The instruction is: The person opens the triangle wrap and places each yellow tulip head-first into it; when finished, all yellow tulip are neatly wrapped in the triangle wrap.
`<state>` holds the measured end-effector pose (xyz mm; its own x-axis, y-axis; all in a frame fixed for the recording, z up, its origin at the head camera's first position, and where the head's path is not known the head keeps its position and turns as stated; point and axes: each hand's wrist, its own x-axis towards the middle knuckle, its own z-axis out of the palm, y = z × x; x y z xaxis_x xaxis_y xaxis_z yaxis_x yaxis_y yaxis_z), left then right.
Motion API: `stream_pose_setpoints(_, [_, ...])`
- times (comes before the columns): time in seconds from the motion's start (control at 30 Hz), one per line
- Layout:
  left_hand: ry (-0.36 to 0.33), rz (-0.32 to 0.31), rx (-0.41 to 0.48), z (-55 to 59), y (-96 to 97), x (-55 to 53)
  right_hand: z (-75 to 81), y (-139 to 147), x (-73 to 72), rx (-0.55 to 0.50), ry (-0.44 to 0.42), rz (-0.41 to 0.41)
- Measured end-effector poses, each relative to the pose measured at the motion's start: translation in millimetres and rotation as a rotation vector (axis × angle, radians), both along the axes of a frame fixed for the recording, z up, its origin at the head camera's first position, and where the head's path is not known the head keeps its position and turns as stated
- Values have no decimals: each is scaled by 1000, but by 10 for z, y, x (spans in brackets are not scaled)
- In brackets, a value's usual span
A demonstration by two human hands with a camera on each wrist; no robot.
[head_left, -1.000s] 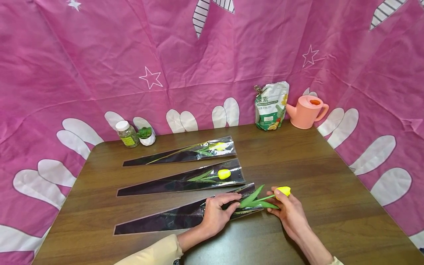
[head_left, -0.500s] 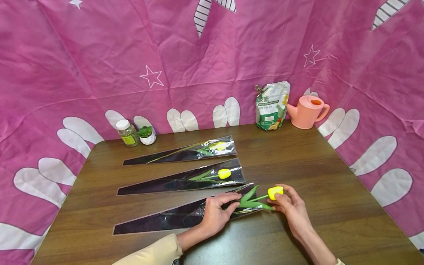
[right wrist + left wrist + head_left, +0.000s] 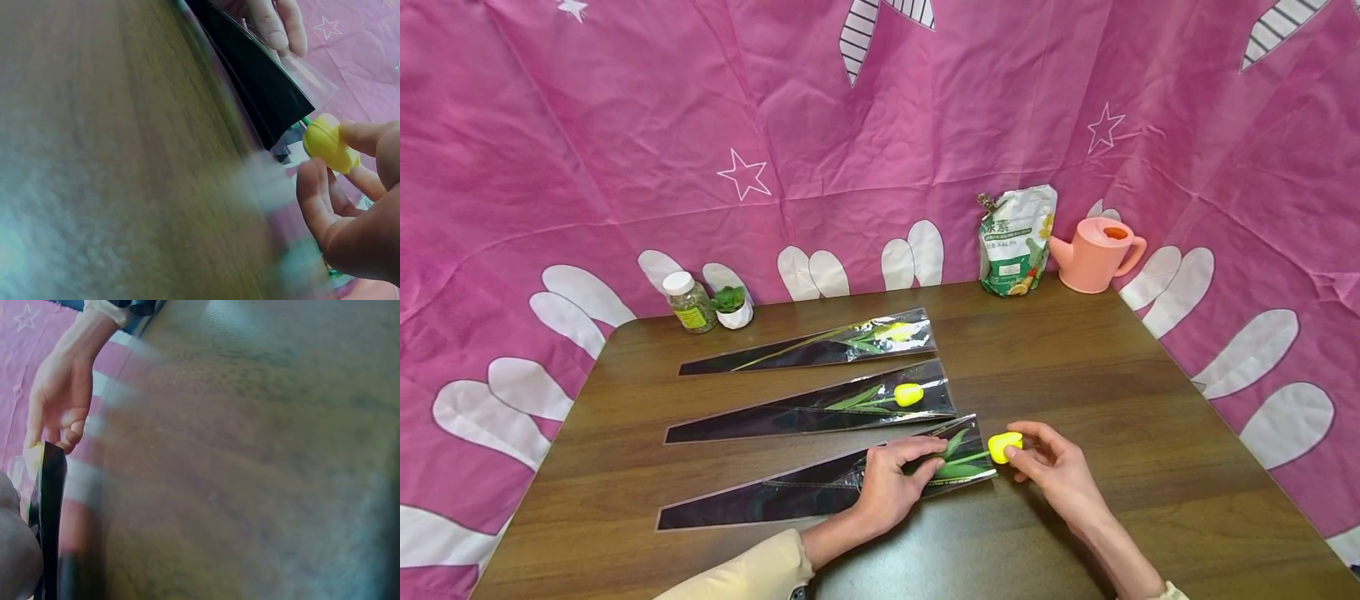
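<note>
My right hand point(image 3: 1060, 479) pinches the yellow head of an artificial tulip point(image 3: 1004, 447) between thumb and fingers. The tulip's green stem and leaves lie inside a long tapered flower sleeve point(image 3: 760, 502), black with a clear front, while the bloom sits just outside its wide end. With thumb and fingers near that mouth, my left hand point(image 3: 895, 483) grips the clear film of the sleeve. Seen from the right wrist, the yellow bloom point(image 3: 328, 144) is right at the black edge of the sleeve point(image 3: 269, 81). Part of the sleeve is hidden under the left hand.
Two sleeves, a middle one point(image 3: 737, 425) and a far one point(image 3: 805, 346), lie behind, each with a yellow tulip inside. Along the back stand a lidded jar point(image 3: 691, 304), a small potted plant point(image 3: 732, 308), a green-white pouch point(image 3: 1017, 242) and a pink watering can point(image 3: 1093, 257).
My right hand has moved left with the tulip, sliding its stem and leaves deeper into the sleeve. The left hand has stayed in place.
</note>
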<state>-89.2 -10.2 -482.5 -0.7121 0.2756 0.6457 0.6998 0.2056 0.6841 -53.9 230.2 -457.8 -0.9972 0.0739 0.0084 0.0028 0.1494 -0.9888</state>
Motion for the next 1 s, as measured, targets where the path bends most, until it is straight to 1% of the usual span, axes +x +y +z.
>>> stream_pose_setpoints(0.1, [9,0,0,-8,4,-3,-18,0,1,-29,35,68])
stream_pose_setpoints(0.17, [4,2,-4,-9,6,0,-30,8,0,-49,41,115])
stream_pose_setpoints(0.27, [-10,9,-14,2,6,12,-32,23,1,-46,8,156])
stream_pose_setpoints(0.37, [-24,14,-21,8,1,21,-26,37,-7,-19,-34,172])
stream_pose_setpoints(0.47, [-25,16,-26,1,-1,20,-17,52,-29,12,-40,199])
stream_pose_setpoints(0.63, [-20,17,-27,-5,0,16,-9,64,-80,70,-12,258])
stream_pose_setpoints(0.7, [-21,14,-26,-9,1,15,-8,59,-98,121,7,260])
stream_pose_setpoints(0.87, [-20,0,-24,-13,2,17,-4,42,-136,266,100,247])
stream_pose_setpoints(0.93, [-14,-4,-24,-11,2,17,-2,39,-147,280,122,259])
stream_pose_setpoints(1.0, [-10,-6,-24,-10,3,16,-1,37,-156,267,129,280])
